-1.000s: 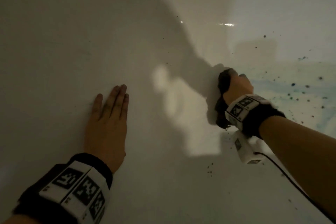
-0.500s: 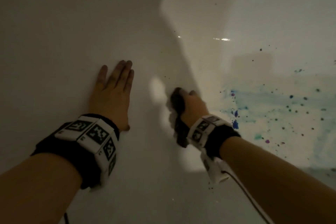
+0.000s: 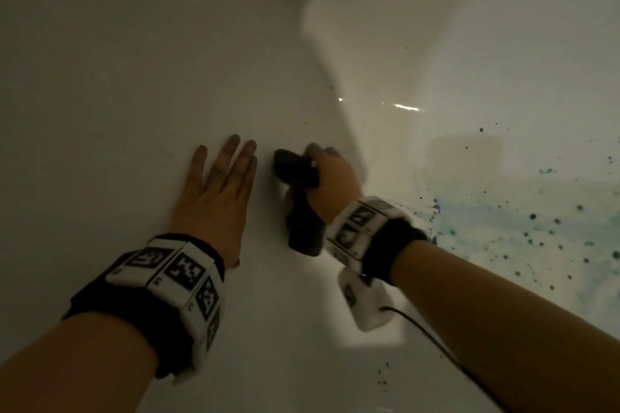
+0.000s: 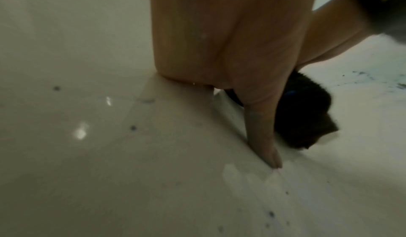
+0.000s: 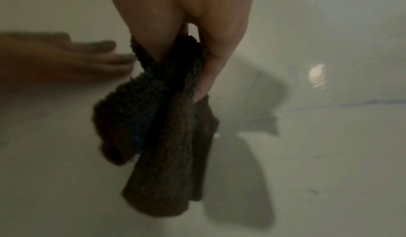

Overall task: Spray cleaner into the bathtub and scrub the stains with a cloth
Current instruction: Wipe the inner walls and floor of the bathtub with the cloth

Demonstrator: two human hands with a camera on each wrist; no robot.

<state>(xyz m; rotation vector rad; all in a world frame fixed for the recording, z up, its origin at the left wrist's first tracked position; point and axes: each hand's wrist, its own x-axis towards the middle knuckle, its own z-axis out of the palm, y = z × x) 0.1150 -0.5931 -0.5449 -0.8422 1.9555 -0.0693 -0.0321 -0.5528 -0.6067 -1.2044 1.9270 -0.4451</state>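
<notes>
Filling nearly all of the head view, the white tub point(image 3: 141, 54) shows a shaded wall on the left side and a brighter part on the right. From about 2 to 4 o'clock in that view, the stains point(image 3: 536, 228) spread over the surface as a pale blue-green smear with many dark specks; some few specks lie also near 5 o'clock and above the hands.

Both forearms enter from the lower edge, each with a black wrist band point(image 3: 174, 292) that carries white blocks with black square markers. A thin dark cable point(image 3: 432, 335) runs from the right band along the forearm.

The left hand point(image 3: 218, 201) lies flat on the tub, fingers straight and close together, holding nothing. Just beside it, at its 3 o'clock, the right hand point(image 3: 332, 178) has its fingers and thumb closed around the cloth point(image 3: 303, 225). The cloth is dark brown and bunched, and it has a small blue mark in the right wrist view. It hangs from the fist against the tub surface, between the two hands, well apart from the main stains.
</notes>
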